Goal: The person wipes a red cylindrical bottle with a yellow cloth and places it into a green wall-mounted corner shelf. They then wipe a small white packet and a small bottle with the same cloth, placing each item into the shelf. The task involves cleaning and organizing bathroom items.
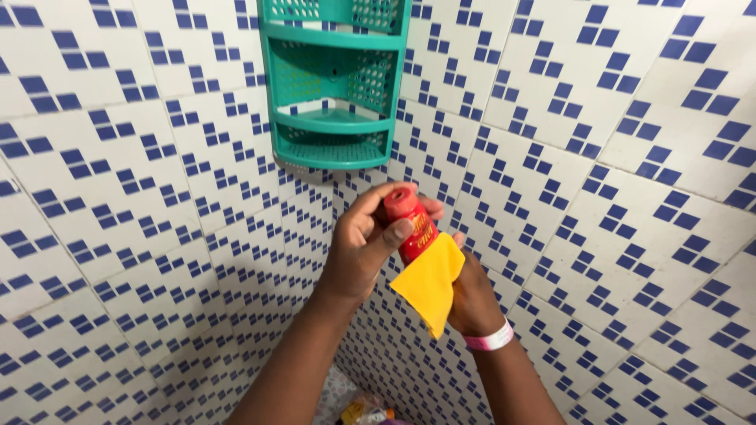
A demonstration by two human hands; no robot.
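Gripping a small red bottle near its top, the left hand has its thumb laid across the front of the label and its fingers curled round the red cap end, so the hand is closed on the bottle; the bottle stands nearly upright, tilted a little to the left, in front of the corner where two tiled walls meet; the right hand comes up from below and behind, its fingers closed on the lower part of the bottle together with a yellow cloth, which hangs down in a folded, pointed shape from just under the bottle; how much of the bottle's base sits in the right palm is hidden by the cloth; a pink wristband circles the right wrist; both forearms rise from the bottom edge of the view and meet at the bottle; above the hands, well apart from them, a teal plastic corner shelf with perforated walls is fixed in the corner, its tiers showing nothing on them; the tiled walls are white with small blue square patterns; at the bottom edge, between the forearms, some colourful things lie low and too blurred to tell.
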